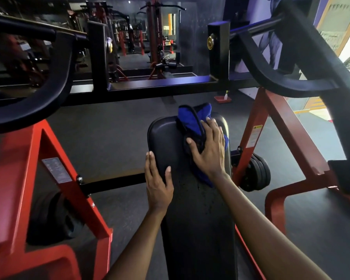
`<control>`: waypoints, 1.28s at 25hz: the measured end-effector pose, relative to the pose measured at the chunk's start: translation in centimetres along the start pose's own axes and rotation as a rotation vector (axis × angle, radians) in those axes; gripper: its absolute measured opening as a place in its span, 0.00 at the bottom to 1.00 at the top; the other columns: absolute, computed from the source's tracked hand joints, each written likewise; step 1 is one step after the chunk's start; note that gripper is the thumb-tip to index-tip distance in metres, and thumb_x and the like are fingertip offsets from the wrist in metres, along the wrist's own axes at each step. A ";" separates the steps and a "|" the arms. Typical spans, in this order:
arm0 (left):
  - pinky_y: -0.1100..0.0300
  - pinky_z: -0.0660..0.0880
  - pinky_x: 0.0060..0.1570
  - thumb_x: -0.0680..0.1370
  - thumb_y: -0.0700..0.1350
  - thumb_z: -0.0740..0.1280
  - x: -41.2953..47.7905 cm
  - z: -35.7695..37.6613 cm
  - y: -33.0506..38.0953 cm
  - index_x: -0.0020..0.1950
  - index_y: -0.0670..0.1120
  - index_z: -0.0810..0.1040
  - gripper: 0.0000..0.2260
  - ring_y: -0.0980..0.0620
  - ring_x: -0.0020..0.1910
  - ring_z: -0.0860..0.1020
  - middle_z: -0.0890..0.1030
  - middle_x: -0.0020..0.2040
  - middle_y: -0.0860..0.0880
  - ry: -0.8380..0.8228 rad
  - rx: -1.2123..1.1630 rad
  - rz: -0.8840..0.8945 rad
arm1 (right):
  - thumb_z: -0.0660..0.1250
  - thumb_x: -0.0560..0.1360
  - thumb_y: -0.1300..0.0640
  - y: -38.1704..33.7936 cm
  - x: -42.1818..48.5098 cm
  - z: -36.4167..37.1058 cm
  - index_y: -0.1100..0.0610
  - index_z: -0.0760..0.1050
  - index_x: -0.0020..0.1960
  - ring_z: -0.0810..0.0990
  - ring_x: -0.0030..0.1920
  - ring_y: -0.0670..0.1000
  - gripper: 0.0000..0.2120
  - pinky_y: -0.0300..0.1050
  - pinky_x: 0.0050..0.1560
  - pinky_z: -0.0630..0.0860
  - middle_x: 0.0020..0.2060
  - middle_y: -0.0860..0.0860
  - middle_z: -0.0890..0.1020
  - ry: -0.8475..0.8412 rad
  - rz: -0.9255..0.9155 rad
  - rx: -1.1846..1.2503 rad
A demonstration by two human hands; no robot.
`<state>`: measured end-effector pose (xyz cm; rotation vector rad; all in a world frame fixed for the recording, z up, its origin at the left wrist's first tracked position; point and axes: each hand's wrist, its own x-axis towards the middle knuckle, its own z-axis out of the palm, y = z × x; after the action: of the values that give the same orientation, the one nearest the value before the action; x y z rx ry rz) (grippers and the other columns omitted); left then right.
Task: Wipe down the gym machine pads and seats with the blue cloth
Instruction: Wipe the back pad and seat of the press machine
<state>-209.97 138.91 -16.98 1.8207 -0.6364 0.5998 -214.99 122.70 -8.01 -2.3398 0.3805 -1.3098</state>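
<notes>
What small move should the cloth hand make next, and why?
Probably draw the right hand and blue cloth back toward the body: the cloth sits at the far end of the pad, and the nearer surface looks speckled with droplets. The left hand rests on its edge.

Black pad (190, 209), long, rounded at the far end; on it: blue cloth (192, 118), bunched on the far right part and reaching past the far edge; right hand (208, 150) flat on the cloth, fingers spread; left hand (158, 182) resting on the pad's left edge, thumb on top. Floor (113, 126), dark; on it: red machine frame (287, 134); red tray (222, 99), well beyond the pad.
</notes>
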 end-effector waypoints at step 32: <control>0.57 0.62 0.75 0.83 0.64 0.52 -5.9 -3.1 -3.3 0.81 0.58 0.35 0.34 0.63 0.80 0.44 0.42 0.83 0.56 -0.345 -0.206 -0.131 | 0.69 0.78 0.47 -9.4 -1.3 5.8 0.54 0.64 0.78 0.57 0.80 0.49 0.32 0.45 0.80 0.49 0.78 0.48 0.66 -0.060 -0.170 -0.210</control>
<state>-212.38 143.64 -22.18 1.7662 -0.7705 0.1258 -210.42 132.76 -6.97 -2.6307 0.3196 -1.3291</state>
